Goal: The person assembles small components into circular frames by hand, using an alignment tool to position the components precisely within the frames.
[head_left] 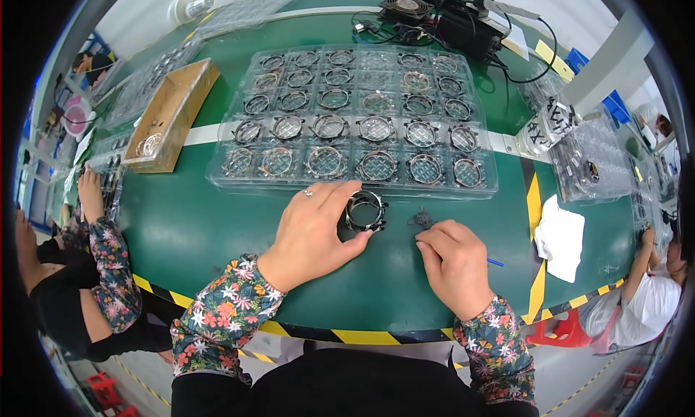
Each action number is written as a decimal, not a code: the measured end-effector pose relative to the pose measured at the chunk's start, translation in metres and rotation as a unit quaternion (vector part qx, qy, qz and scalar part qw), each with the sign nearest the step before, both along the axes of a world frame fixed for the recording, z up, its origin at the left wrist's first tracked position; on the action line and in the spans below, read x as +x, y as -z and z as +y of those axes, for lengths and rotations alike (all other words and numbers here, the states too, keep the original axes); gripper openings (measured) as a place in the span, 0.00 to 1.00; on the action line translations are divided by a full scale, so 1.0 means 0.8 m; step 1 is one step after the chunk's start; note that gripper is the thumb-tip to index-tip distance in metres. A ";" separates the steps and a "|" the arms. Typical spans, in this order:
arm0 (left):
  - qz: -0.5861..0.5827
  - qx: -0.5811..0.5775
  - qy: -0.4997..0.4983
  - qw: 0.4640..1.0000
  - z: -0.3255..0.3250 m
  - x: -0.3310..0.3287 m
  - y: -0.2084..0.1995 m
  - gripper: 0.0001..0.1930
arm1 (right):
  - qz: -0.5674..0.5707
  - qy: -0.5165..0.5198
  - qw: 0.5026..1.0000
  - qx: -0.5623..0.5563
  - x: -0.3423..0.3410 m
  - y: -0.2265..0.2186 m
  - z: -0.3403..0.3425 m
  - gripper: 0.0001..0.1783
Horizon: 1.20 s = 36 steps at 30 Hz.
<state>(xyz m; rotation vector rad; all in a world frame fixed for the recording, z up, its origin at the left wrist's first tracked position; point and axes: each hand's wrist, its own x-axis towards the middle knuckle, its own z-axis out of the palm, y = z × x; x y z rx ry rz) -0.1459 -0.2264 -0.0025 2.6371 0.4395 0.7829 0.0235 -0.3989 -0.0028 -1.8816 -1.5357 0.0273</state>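
My left hand [315, 229], with a ring on one finger, grips a round metal watch case [365, 211] by its left side. The case is an open ring with lugs, held at the green table top just in front of the tray. My right hand [456, 261] is closed, thumb and forefinger pinched together beside a small heap of tiny dark parts [421, 218]. Whatever lies between those fingertips is too small to make out. A thin blue stick [495, 262] shows past the right side of this hand; I cannot tell whether the hand holds it.
A clear compartment tray [352, 188] of watch cases lies ahead. A shallow wooden box [177, 113] stands left. At right are a white cloth [559, 237], a white container [543, 133] and stacked clear trays [590, 160]. Black equipment [463, 30] stands behind. People sit at both sides.
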 end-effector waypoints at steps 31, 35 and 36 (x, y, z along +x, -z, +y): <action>0.042 0.001 0.105 0.994 -0.006 -0.002 -0.007 0.24 | 0.026 -0.110 0.993 -0.010 -0.018 0.002 0.008 0.08; 0.027 -0.019 0.092 0.995 -0.005 0.001 0.004 0.25 | -0.007 -0.116 0.993 -0.017 -0.026 0.009 0.013 0.10; 0.022 -0.029 0.085 0.996 -0.006 0.001 0.005 0.25 | -0.016 -0.111 0.994 -0.005 -0.026 0.011 0.014 0.10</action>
